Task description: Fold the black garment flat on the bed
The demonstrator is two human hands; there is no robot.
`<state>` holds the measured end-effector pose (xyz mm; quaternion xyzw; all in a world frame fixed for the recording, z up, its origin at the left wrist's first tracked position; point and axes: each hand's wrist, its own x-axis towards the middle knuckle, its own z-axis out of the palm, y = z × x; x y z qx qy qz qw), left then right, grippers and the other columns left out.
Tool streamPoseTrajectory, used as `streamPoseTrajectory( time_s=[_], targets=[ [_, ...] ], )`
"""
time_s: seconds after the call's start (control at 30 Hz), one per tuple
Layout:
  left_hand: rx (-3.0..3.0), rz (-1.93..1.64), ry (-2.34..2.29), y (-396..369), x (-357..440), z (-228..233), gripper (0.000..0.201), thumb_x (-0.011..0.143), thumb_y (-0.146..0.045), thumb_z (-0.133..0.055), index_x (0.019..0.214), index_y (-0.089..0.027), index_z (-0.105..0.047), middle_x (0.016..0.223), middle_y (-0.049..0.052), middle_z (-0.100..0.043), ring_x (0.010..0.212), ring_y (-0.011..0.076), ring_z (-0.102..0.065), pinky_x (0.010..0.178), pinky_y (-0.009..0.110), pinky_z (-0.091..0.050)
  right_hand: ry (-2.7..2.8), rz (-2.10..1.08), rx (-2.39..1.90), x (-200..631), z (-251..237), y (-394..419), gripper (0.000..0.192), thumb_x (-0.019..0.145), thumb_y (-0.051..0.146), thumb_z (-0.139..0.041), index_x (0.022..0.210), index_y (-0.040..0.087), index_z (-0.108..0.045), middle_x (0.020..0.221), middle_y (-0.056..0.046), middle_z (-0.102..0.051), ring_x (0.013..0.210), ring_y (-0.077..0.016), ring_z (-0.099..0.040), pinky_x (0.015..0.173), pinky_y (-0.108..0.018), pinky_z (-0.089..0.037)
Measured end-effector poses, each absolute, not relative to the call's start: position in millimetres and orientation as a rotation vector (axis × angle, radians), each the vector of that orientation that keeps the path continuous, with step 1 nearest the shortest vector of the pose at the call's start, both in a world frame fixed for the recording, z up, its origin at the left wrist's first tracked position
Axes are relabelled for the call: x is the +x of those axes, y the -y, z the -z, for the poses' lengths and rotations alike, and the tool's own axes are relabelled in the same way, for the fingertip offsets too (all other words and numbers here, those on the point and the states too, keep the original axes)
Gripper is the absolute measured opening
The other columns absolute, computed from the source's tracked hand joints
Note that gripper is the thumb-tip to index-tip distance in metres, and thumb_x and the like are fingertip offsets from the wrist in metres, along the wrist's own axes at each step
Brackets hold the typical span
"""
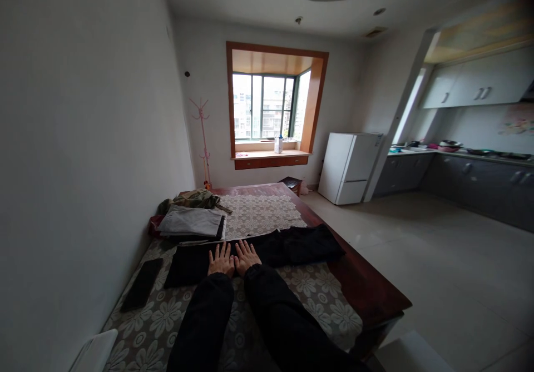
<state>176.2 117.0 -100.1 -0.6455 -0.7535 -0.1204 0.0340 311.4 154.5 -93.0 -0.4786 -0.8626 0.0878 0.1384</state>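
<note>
A pair of black trousers [308,245], folded lengthwise into a long strip, lies across the table. My left hand [222,259] rests flat on it, fingers spread. Close beside it, my right hand [247,256] also presses flat on the black cloth with its fingers apart. Both hands are left of the strip's middle, thumbs nearly touching. Just beyond the strip's left part sits a folded grey garment [189,222] on top of darker cloth. Behind that lies a camouflage-patterned item [196,198], its kind unclear.
A flower-patterned cloth [167,316] covers much of the dark red wooden table [371,283]. A flat black object [142,284] lies at the left, and a white object [94,352] sits at the near left corner. The wall borders the left side; a white fridge [346,166] stands farther off.
</note>
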Motion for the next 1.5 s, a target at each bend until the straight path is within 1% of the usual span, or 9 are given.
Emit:
streamPoseTrajectory(
  time_s=[0.33, 0.43, 0.57, 0.67, 0.77, 0.93, 1.13, 1.27, 1.5],
  targets=[
    [-1.946, 0.365, 2.32, -118.1, 178.1, 102.5, 0.061, 0.096, -0.026, -0.038, 0.157, -0.027, -0.041, 0.165, 0.008, -0.039, 0.153, 0.0346, -0.031, 0.122, 0.065, -0.02, 2.477, -0.246, -1.362, 312.2, 93.6, -152.2, 0.065, 0.1, 0.037, -0.043, 0.16, 0.014, -0.035, 0.166, -0.012, -0.031, 0.157, -0.0274, -0.018, 0.126, -0.049, -0.017],
    [-1.943, 0.379, 2.3, -116.5, 177.8, 103.0, 0.061, 0.096, -0.026, -0.038, 0.157, -0.026, -0.04, 0.166, 0.007, -0.037, 0.153, 0.034, -0.032, 0.123, 0.064, -0.02, 2.468, -0.245, -1.361, 312.2, 95.2, -152.1, 0.064, 0.1, 0.037, -0.042, 0.159, 0.015, -0.035, 0.165, -0.012, -0.031, 0.156, -0.0274, -0.02, 0.125, -0.049, -0.017],
    [-1.932, 0.391, 2.277, -114.5, 178.4, 103.4, 0.061, 0.096, -0.025, -0.038, 0.157, -0.026, -0.041, 0.163, 0.008, -0.042, 0.152, 0.0337, -0.033, 0.123, 0.064, -0.02, 2.449, -0.239, -1.363, 311.8, 96.3, -151.7, 0.063, 0.1, 0.036, -0.041, 0.159, 0.015, -0.038, 0.165, -0.012, -0.033, 0.154, -0.0294, -0.028, 0.125, -0.05, -0.019],
    [-1.918, 0.386, 2.268, -115.2, 178.8, 104.7, 0.06, 0.096, -0.025, -0.037, 0.156, -0.027, -0.042, 0.163, 0.007, -0.042, 0.152, 0.0331, -0.033, 0.123, 0.063, -0.02, 2.436, -0.234, -1.363, 311.5, 97.1, -152.0, 0.062, 0.099, 0.037, -0.042, 0.158, 0.015, -0.04, 0.163, -0.013, -0.036, 0.153, -0.0304, -0.031, 0.124, -0.05, -0.021],
    [-1.909, 0.37, 2.269, -117.9, 178.7, 106.2, 0.06, 0.096, -0.025, -0.038, 0.155, -0.027, -0.044, 0.163, 0.007, -0.042, 0.151, 0.0328, -0.034, 0.123, 0.063, -0.021, 2.43, -0.229, -1.358, 311.8, 98.0, -152.6, 0.063, 0.099, 0.037, -0.044, 0.158, 0.015, -0.04, 0.163, -0.014, -0.037, 0.152, -0.0308, -0.032, 0.124, -0.05, -0.022],
    [-1.898, 0.354, 2.269, -119.6, 178.4, 106.3, 0.059, 0.095, -0.025, -0.039, 0.153, -0.03, -0.046, 0.16, 0.006, -0.047, 0.15, 0.0325, -0.037, 0.121, 0.063, -0.023, 2.439, -0.223, -1.331, 313.0, 99.5, -152.9, 0.063, 0.099, 0.037, -0.045, 0.157, 0.015, -0.041, 0.165, -0.013, -0.031, 0.153, -0.0314, -0.029, 0.123, -0.051, -0.024],
    [-1.907, 0.353, 2.245, -113.8, 179.7, 103.3, 0.059, 0.096, -0.027, -0.038, 0.155, -0.029, -0.044, 0.163, 0.005, -0.042, 0.151, 0.0312, -0.036, 0.122, 0.06, -0.024, 2.431, -0.231, -1.33, 316.0, 105.4, -148.8, 0.063, 0.099, 0.04, -0.043, 0.158, 0.018, -0.04, 0.167, -0.011, -0.027, 0.152, -0.0318, -0.032, 0.124, -0.052, -0.024],
    [-1.914, 0.343, 2.235, -108.2, 180.7, 101.1, 0.059, 0.096, -0.026, -0.038, 0.154, -0.032, -0.044, 0.162, 0.003, -0.043, 0.151, 0.0303, -0.036, 0.123, 0.058, -0.026, 2.41, -0.234, -1.341, 318.9, 106.8, -143.4, 0.063, 0.099, 0.044, -0.042, 0.158, 0.021, -0.041, 0.166, -0.009, -0.028, 0.153, -0.0317, -0.03, 0.124, -0.051, -0.024],
    [-1.935, 0.327, 2.207, -90.3, 180.9, 99.4, 0.059, 0.095, -0.026, -0.038, 0.154, -0.029, -0.046, 0.159, 0.004, -0.048, 0.151, 0.0296, -0.038, 0.123, 0.054, -0.028, 2.375, -0.234, -1.358, 323.9, 104.3, -128.7, 0.063, 0.101, 0.048, -0.038, 0.157, 0.02, -0.042, 0.164, -0.011, -0.034, 0.151, -0.0324, -0.034, 0.124, -0.051, -0.023]
  ],
)
